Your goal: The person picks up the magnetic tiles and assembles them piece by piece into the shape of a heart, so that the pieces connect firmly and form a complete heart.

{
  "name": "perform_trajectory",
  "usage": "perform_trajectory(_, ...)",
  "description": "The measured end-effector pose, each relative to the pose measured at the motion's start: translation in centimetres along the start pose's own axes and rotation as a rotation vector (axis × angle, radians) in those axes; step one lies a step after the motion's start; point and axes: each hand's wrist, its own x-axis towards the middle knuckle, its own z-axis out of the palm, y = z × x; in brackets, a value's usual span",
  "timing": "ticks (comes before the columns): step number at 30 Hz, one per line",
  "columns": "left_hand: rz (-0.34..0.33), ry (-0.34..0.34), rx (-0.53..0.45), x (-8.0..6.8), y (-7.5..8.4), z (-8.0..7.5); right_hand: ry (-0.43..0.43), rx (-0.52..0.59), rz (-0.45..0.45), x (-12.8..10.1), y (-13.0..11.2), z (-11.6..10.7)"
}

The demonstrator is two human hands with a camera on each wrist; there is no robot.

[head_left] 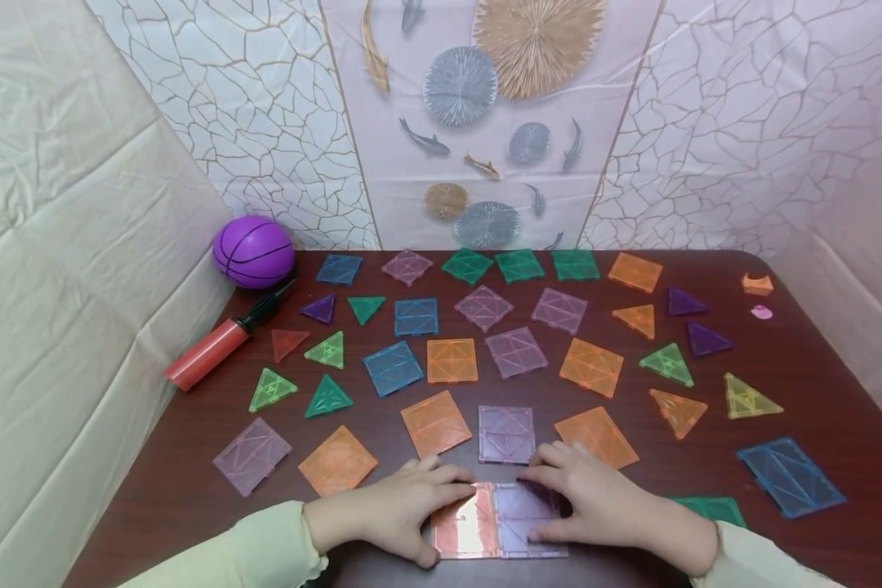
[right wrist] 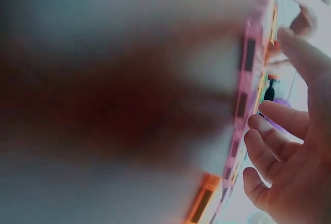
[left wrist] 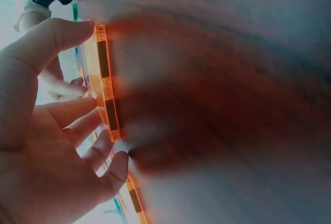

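Note:
Two square magnetic tiles lie flat side by side at the table's near edge, an orange tile (head_left: 465, 531) and a purple tile (head_left: 518, 518), their edges meeting. My left hand (head_left: 404, 506) holds the orange one, thumb by its near left corner and fingers over its far edge. In the left wrist view, thumb and fingertips span the orange tile's side (left wrist: 107, 81). On the purple tile is my right hand (head_left: 595, 494), thumb on its face and fingers at its far edge. In the right wrist view, fingertips touch the purple tile's side (right wrist: 242, 102).
Just beyond lie another purple square (head_left: 506, 434) and orange squares (head_left: 437, 422). Many coloured squares and triangles spread over the dark table. A green tile (head_left: 709, 510) lies partly behind the right forearm. A purple ball (head_left: 253, 251) and red hand pump (head_left: 209, 353) sit at far left.

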Motion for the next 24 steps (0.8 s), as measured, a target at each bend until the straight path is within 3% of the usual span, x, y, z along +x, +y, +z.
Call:
perform_trajectory(6, 0.0, -0.005, -0.006, -0.1, 0.0, -0.1, 0.034, -0.017, 0.112, 1.9, 1.0, -1.0)
perform_trajectory(12, -0.002, -0.005, -0.012, -0.1, -0.1, -0.1, 0.054, -0.077, 0.152, 3.9, 1.8, -1.5)
perform_trajectory(24, 0.004, 0.017, 0.0, -0.3, -0.7, -0.1, -0.072, -0.105, 0.207, 5.4, 3.0, -0.5)
